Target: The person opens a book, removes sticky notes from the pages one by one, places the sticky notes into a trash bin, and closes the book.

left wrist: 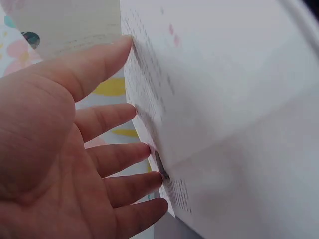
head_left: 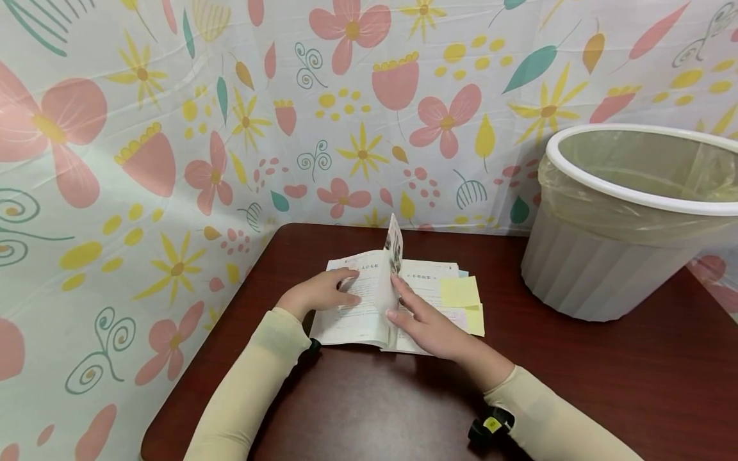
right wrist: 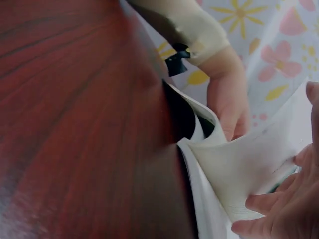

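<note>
An open book (head_left: 353, 320) lies on the table, one page (head_left: 393, 250) standing nearly upright at its middle. My left hand (head_left: 317, 293) reaches over the left page from the side, fingers spread and fairly straight. In the left wrist view, the fingertips of the left hand (left wrist: 65, 149) are at the edge of the printed paper. On the other side, my right hand (head_left: 429, 325) has its extended fingers against the raised page. The right wrist view shows the right hand (right wrist: 291, 206) beside the curved page, with the left hand (right wrist: 229, 99) beyond it.
Yellow sticky notes (head_left: 460, 292) stick out from the book's right side. A white ribbed trash bin (head_left: 594, 269) with a plastic liner stands at the right on the dark red table (head_left: 576, 371). A flower-patterned curtain (head_left: 369, 115) hangs behind and along the left.
</note>
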Action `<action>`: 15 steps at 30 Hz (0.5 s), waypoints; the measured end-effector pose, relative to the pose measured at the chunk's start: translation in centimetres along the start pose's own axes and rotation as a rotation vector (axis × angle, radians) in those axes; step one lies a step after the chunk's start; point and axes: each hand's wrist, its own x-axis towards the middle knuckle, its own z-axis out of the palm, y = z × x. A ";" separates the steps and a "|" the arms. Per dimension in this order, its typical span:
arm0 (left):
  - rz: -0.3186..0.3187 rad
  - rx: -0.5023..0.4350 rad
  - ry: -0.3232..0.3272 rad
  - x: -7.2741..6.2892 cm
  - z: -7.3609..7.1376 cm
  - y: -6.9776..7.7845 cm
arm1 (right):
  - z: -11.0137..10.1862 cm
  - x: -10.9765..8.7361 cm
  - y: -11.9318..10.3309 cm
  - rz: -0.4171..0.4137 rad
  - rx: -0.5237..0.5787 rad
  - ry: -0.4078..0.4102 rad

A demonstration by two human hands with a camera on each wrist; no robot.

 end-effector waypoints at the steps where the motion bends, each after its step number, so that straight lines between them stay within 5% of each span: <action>1: -0.012 0.004 0.006 0.0 0.0 -0.1 | 0.1 0.0 0.0 -0.007 -0.030 -0.010; 15: -0.114 0.021 0.052 -0.3 -1.2 -2.5 | 1.2 -0.3 0.2 0.005 -0.223 -0.133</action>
